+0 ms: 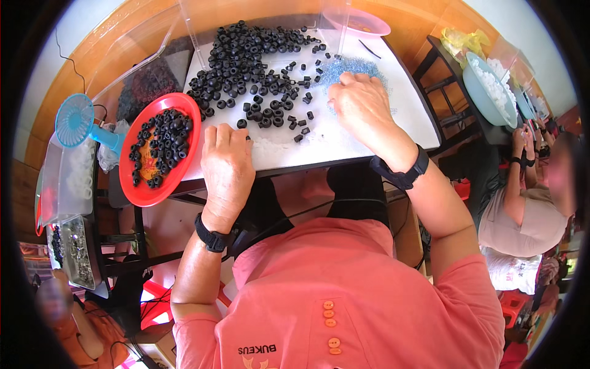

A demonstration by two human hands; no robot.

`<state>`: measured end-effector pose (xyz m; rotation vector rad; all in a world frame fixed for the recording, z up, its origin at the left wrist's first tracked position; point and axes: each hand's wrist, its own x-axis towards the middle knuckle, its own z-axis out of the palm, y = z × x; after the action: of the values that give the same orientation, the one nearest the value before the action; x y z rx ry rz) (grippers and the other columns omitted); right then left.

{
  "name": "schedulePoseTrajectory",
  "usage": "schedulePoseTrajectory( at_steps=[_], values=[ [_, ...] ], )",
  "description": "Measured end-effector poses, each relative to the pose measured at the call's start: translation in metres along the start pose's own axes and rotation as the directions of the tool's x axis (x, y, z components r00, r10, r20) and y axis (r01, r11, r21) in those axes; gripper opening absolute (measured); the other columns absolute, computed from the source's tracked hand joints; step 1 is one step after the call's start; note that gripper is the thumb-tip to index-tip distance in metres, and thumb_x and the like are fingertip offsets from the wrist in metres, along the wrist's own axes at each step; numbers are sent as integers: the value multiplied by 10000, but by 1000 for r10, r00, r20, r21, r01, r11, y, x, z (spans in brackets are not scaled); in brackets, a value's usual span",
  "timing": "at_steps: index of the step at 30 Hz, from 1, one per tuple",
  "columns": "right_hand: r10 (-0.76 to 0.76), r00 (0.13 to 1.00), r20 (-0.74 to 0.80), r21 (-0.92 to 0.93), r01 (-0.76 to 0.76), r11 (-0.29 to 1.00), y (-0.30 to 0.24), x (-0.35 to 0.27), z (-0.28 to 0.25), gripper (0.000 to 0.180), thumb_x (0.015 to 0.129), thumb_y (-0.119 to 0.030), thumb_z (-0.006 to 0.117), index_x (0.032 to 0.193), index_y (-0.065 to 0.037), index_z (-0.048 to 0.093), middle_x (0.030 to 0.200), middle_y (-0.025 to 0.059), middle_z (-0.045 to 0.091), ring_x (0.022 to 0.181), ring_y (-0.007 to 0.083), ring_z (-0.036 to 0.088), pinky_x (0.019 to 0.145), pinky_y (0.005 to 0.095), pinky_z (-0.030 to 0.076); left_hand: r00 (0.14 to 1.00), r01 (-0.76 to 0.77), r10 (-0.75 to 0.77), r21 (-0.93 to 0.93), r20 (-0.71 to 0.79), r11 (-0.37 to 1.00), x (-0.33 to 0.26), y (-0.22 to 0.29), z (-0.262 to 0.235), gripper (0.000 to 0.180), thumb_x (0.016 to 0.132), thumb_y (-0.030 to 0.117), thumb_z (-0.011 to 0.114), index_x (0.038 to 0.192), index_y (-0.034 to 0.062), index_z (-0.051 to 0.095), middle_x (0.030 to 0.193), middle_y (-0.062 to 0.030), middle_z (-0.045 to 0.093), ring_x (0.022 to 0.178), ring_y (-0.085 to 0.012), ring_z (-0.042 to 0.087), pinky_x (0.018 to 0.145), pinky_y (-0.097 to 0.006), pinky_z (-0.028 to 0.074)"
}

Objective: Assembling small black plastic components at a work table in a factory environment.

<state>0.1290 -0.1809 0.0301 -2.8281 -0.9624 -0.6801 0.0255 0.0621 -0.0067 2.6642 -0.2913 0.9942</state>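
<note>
Wooden floor shows all around a small white table [393,123] where a person in a pink shirt sits and works. Another person sits off to the right near a pale blue bowl [485,92] full of white bits. On the table lies a big heap of black rubber rings [246,61], and many rings are spread out near the front edge. A round red plate [138,187] sticks out past the left side of the table and has more black rings in it. A small blue fan [77,120] stands just beside the plate. A little pile of tiny blue beads [356,66] lies near the back right of the table. The right hand [362,107] rests palm down with its fingers curled onto the blue beads, but I cannot tell if it has pinched one. The left hand [227,163] lies flat on the front edge, fingers together and bent down, holding nothing that I can see. To do this well, I think the hands should pick one small piece at a time and keep the piles apart. Both wrists wear black bands.
</note>
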Motion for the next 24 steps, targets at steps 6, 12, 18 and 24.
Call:
schedulePoseTrajectory(
  at_steps=[6,12,18,24],
  values=[
    [-122,981,154,267,78,961,-4,14,1,77,797,-96,634,819,-90,707,893,92,669,950,302,632,782,465,431,1000,3,-3,14,10,1000,0,-3,-4,158,789,-3,673,947,-1,658,868,-131,569,876,-332,545,750,-435,474],
    [47,999,-22,145,-44,988,12,9,1,75,793,-105,645,834,-105,707,897,80,671,927,299,625,787,458,422,998,70,-70,-101,0,992,-5,-1,-9,142,796,21,675,936,12,657,877,-127,574,887,-337,545,766,-434,463],
    [-85,995,59,33,83,996,-1,2,-3,106,775,-105,661,865,-114,714,925,85,652,963,291,605,802,436,404,998,63,-63,-65,-2,996,-4,1,-7,121,804,32,679,920,14,651,877,-123,574,888,-335,546,763,-431,463],
    [-28,998,-60,100,34,994,7,0,-2,91,773,-104,663,851,-105,709,921,81,640,962,283,593,810,437,392,997,69,-70,-111,-9,991,-5,-1,-8,109,807,37,679,911,19,651,864,-114,575,886,-326,548,753,-426,467]
  ],
)
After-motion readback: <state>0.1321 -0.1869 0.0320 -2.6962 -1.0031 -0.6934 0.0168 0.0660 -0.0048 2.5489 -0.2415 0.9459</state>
